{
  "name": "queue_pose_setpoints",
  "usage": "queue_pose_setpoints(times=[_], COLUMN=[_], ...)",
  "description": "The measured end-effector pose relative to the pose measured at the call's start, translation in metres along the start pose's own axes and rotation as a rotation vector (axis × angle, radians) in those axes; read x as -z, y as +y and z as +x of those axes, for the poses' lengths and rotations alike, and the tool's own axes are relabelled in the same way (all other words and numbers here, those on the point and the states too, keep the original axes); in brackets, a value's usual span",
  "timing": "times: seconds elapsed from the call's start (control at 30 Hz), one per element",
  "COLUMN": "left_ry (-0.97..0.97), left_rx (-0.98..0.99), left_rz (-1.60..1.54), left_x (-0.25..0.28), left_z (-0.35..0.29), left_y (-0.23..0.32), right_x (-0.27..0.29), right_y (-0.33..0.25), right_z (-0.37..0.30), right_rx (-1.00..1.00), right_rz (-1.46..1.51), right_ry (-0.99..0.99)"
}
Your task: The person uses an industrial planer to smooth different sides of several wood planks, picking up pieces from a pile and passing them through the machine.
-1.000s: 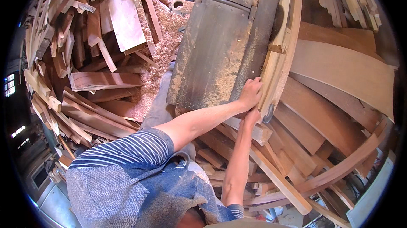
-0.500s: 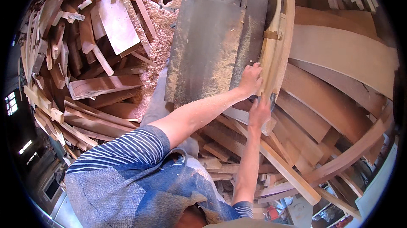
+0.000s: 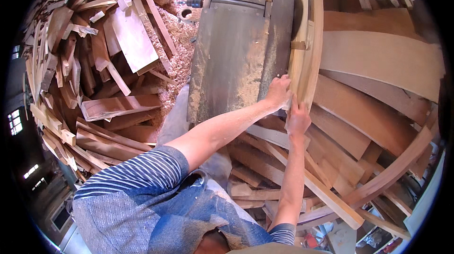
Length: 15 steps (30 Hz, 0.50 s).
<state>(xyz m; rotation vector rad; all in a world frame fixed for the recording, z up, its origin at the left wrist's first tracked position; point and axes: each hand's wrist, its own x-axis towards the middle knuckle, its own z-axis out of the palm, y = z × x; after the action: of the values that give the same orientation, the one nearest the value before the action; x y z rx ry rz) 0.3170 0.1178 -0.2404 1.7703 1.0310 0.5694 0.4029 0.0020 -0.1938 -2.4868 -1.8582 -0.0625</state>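
Observation:
Long pale wooden strips run lengthwise along the right edge of a grey metal machine table, which looks like a planer bed. My left hand has its fingers curled over the left side of the near end of the inner strip. Just behind and to its right, my right hand closes on the strip's near end; its fingertips are partly hidden. A small wooden block sits crosswise on the strip ahead of my hands. Beyond it, a dark rounded shape shows beside the strip.
Sawdust streaks the machine table, and shavings heap along its left side. Piled offcuts fill the left. Wide curved boards lie stacked at the right. A long square batten slants across the lower right, near my right forearm.
My right hand has shifted slightly right and forward, and the dark metal seen beside it is now hidden. My left hand stays at the strip. The whole view has shifted a little.

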Motion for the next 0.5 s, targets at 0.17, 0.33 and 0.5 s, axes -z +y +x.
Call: queue_pose_setpoints(times=[0.17,0.33,0.5], left_ry=[-0.139,-0.098,0.123], left_rx=[-0.134,-0.159,0.315], left_rz=[0.148,0.221,0.331], left_x=[0.066,0.185,0.288], left_z=[-0.019,-0.112,-0.253], left_y=[-0.014,-0.070,-0.128], right_x=[0.006,-0.002,-0.012], right_y=[0.000,0.005,0.015], right_z=[0.019,0.040,0.066], right_rx=[-0.025,-0.032,0.033], right_rz=[0.006,0.007,-0.004], right_ry=[-0.079,-0.065,-0.045])
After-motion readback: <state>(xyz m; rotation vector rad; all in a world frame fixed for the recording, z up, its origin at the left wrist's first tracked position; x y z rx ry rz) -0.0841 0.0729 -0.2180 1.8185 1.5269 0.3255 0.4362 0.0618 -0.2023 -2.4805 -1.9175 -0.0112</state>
